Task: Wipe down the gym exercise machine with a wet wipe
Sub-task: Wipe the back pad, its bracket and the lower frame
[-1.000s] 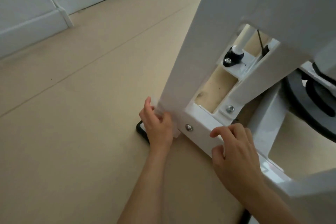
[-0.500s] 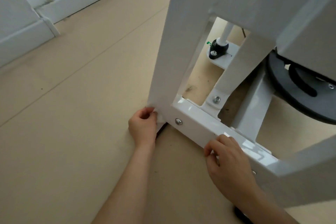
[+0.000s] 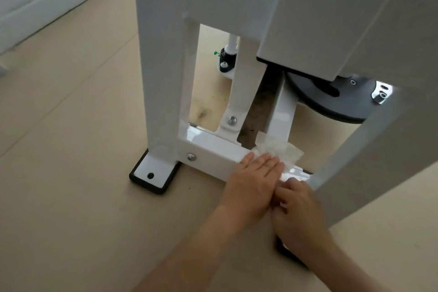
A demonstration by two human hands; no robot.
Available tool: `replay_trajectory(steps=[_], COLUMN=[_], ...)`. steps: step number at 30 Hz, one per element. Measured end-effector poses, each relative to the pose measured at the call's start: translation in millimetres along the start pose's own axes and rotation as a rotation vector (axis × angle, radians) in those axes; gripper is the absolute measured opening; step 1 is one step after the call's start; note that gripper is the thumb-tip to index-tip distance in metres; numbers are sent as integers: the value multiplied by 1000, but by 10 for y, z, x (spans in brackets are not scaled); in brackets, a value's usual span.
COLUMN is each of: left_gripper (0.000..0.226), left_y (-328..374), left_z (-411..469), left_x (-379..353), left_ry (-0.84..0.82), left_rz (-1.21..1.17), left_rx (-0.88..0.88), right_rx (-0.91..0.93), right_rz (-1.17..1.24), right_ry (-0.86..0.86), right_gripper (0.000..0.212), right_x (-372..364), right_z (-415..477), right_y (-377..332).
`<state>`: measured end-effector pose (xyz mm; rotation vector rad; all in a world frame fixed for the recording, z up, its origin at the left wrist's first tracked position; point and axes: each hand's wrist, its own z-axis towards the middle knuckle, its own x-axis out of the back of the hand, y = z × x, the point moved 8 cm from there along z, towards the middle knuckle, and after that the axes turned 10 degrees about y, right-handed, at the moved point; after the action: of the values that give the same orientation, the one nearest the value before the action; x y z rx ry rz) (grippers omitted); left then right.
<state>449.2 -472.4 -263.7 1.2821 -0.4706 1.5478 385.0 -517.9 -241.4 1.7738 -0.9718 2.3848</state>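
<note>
Head view: wipe [image 3: 278, 149] is pressed flat on the machine's base bar [image 3: 213, 153] by the straight fingers of the left hand [image 3: 251, 182], its length lying along the bar's left-to-right axis. Right hand [image 3: 298, 206] is curled just beside it on the bar; its hold cannot be told.
</note>
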Motion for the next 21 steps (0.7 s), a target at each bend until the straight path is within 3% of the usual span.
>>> replay_trajectory(steps=[2,5,7,14,18,21], left_gripper=[52,59,56,50,45,52], left_y=[-130,-884,-1071,344,265,60], left_z=[-13,-181,-304,21,55,113], left_x=[23,304,476,-79,-13,-80], left_ry=[-37,1,51,-85,-149,-293], left_rz=[102,253,295,74,46,108], left_rx=[-30,264,368,-35,-180,-184], right_rx=[-62,-167,-208,-246,-223,-229], right_rz=[-35,8,32,110,99,135], right_ry=[39,35,-9,41,92,95], right_gripper=[12,21,29,28,26,33], right_x=[116,181,144,267,444,489], right_z=[-114,-242,-267,-264,-357,-409], right_y=[193,352,360,476,640,709])
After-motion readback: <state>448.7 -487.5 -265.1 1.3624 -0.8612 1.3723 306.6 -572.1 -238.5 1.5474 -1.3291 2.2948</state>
